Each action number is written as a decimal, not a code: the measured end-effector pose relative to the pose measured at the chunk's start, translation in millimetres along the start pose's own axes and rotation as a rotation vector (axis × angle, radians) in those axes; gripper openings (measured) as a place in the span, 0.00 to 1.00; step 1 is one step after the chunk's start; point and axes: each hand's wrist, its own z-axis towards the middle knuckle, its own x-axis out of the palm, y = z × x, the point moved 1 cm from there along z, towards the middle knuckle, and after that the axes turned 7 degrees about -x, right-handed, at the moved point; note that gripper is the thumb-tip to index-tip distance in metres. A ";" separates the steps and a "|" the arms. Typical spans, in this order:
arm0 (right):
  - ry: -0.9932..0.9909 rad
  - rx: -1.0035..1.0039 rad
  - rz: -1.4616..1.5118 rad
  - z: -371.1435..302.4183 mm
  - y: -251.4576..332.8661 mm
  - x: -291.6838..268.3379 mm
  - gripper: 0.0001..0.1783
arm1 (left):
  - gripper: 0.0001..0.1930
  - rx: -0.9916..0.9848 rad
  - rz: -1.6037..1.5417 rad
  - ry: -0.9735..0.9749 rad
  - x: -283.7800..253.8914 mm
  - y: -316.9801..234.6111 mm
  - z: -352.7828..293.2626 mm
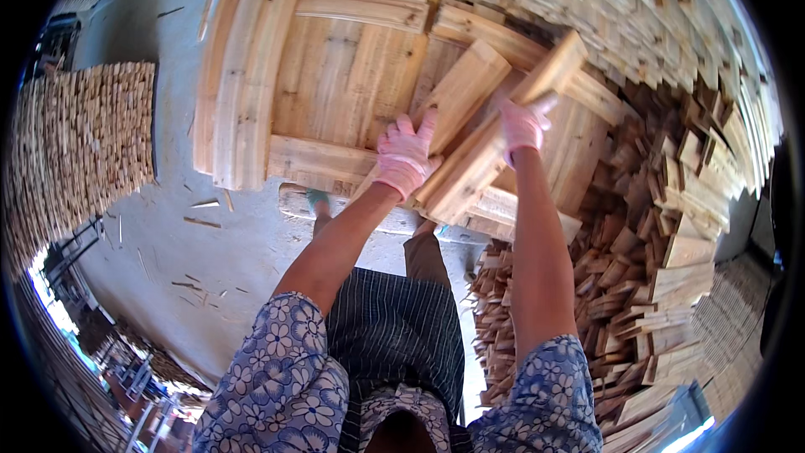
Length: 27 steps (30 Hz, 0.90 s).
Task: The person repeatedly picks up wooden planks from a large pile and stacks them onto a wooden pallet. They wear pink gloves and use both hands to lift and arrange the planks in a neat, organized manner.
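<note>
The fingers of the left hand [405, 158], in a pink glove, are spread and lie flat against the lower end of a short plank [463, 92], pressing on it rather than wrapping it. The fingers of the right hand [523, 126], gloved the same, are curled around the edge of a longer plank [503, 138] and grip it.

Seen from the head camera, both planks run on a slant, their long axes rising from lower left to upper right. The longer plank's near end sits just beside the left wrist and its far end points up toward the wall of stacked boards [671, 25] at the top right. The short plank lies just left of it, almost parallel, and the two touch along part of their length.

Both rest over a flat wooden panel [335, 75] whose near edge crosses just below the left hand. To the right a loose heap of offcuts [646, 268] crowds close to the right forearm. To the left the concrete floor [168, 226] lies open as far as a stacked block of sticks [92, 134].
</note>
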 end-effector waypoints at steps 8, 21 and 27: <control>0.011 -0.205 0.236 -12.4 -53.4 -28.7 0.71 | 0.47 -0.097 -0.315 0.244 -45.4 9.7 -13.8; -0.014 -0.122 -0.177 -44.8 -25.3 18.3 0.59 | 0.49 -0.379 -0.203 0.187 -110.5 183.0 55.8; 0.067 -0.283 -0.063 -102.3 55.5 48.8 0.65 | 0.41 -0.282 -0.270 -0.122 -159.8 233.8 48.3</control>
